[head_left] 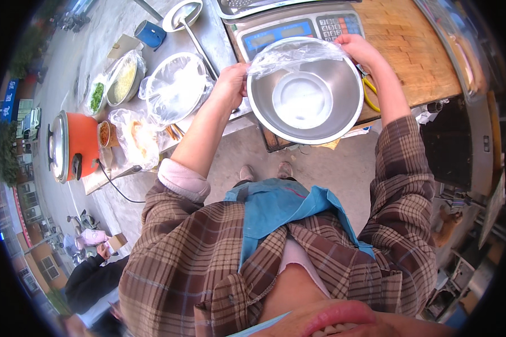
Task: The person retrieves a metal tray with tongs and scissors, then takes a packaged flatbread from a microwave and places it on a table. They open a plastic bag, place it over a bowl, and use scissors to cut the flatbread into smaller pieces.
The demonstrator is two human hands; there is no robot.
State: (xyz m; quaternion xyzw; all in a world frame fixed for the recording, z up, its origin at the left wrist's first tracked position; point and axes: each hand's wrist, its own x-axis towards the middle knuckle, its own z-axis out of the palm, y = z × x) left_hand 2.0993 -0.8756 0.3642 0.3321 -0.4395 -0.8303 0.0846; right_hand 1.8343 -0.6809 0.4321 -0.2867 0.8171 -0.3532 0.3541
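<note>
A steel bowl [305, 126] sits tilted toward me over the table's front edge, its inside bare metal. Clear plastic film, seemingly a bag [298, 53], stretches across the bowl's far rim. At the left rim my left hand [231, 84] is closed on the film's edge. My right hand [361, 51] pinches the film at the far right rim, fingers closed. Whether either hand also grips the metal I cannot tell. Behind the bowl is a digital scale [337, 25] with a keypad, its lower part hidden. Yellow-handled scissors or pliers [371, 94] lie right of the bowl.
Left of the bowl are a film-lined bowl [177, 87], a ladle [185, 17], a blue mug [150, 35], a bowl of pale shreds [123, 81] and chopped greens [96, 96]. An orange cooker [76, 146] with a trailing cord stands farther left. A wooden board [410, 50] lies right.
</note>
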